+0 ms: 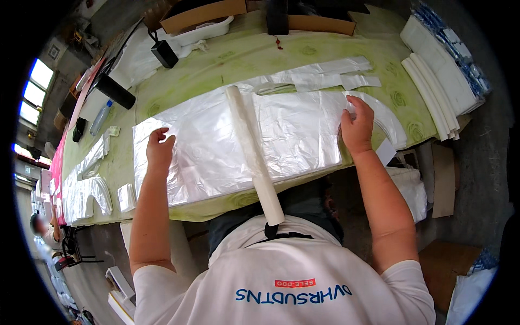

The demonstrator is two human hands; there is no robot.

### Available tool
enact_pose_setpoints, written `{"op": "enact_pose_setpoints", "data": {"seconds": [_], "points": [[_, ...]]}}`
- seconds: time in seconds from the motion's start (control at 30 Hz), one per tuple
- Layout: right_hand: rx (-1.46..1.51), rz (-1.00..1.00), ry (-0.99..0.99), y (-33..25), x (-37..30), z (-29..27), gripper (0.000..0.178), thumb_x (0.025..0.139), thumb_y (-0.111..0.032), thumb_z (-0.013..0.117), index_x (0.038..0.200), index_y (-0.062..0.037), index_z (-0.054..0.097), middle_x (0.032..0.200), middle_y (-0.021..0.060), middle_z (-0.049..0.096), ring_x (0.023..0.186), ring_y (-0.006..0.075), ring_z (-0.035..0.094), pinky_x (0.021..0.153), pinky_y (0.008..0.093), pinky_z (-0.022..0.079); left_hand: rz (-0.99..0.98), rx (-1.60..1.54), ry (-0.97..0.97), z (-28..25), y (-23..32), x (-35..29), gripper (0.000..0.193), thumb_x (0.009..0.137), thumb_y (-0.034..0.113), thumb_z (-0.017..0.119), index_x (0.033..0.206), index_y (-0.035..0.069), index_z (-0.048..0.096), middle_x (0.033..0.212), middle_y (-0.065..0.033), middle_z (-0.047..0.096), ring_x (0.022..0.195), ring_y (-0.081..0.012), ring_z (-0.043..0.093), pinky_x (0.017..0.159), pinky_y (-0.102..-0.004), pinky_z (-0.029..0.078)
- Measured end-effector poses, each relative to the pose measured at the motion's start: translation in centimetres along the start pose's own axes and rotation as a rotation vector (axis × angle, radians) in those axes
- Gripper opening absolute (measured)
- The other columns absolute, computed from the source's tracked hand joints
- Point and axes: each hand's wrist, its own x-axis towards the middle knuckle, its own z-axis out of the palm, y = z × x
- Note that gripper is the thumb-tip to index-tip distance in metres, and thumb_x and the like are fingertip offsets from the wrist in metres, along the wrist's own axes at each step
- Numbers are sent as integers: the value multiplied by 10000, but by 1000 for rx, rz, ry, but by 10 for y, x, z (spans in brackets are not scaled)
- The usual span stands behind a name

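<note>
A stack of clear plastic bags (216, 141) lies flat across a table with a green patterned cover (254, 54). A long white tube (252, 149) rests across the middle of the stack, its near end reaching past the table edge toward my chest. My left hand (158, 149) presses on the left end of the stack, fingers curled at its top edge. My right hand (357, 124) pinches the stack at its right end, near the cut-out handle part. Neither hand touches the tube.
Plastic offcuts (319, 76) lie beyond the stack. Folded white stacks (439, 81) sit at the right edge, more bags (86, 184) at the left. A black cylinder (115, 91), a clear bottle (101, 117), a black box (164, 53) and cardboard boxes (203, 16) stand at the far side.
</note>
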Motion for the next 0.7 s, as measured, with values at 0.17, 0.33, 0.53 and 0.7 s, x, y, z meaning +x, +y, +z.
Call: {"op": "enact_pose_setpoints", "data": {"seconds": [0.17, 0.33, 0.53, 0.7], "points": [[153, -236, -57, -73, -20, -34, 371, 769, -2, 683, 1132, -71, 654, 1202, 164, 643, 1133, 369, 585, 1009, 471, 436, 112, -446, -158, 54, 60, -53, 453, 857, 8, 682, 1291, 53, 559, 1288, -115, 600, 1212, -248, 567, 1012, -369, 464], [495, -286, -489, -163, -87, -47, 460, 757, -168, 766, 1201, -121, 656, 1388, 147, 566, 1301, 419, 486, 1105, 513, 392, 525, 45, -472, 68, 94, -113, 638, 911, 134, 607, 1497, -4, 395, 1537, -237, 411, 1454, -420, 348, 1214, -527, 246], [618, -279, -670, -194, -105, -43, 527, 771, -246, 784, 1269, -137, 651, 1499, 168, 467, 1411, 459, 366, 1178, 607, 252, 617, 330, -499, 65, 89, -119, 653, 926, 197, 551, 1516, -20, 373, 1621, -218, 306, 1509, -405, 258, 1233, -539, 198], [595, -266, -741, -200, -96, -38, 532, 780, -266, 786, 1277, -135, 648, 1512, 164, 446, 1434, 464, 330, 1181, 622, 237, 630, 331, -522, 61, 90, -110, 624, 916, 201, 595, 1487, 8, 435, 1590, -216, 351, 1466, -427, 313, 1216, -528, 244]]}}
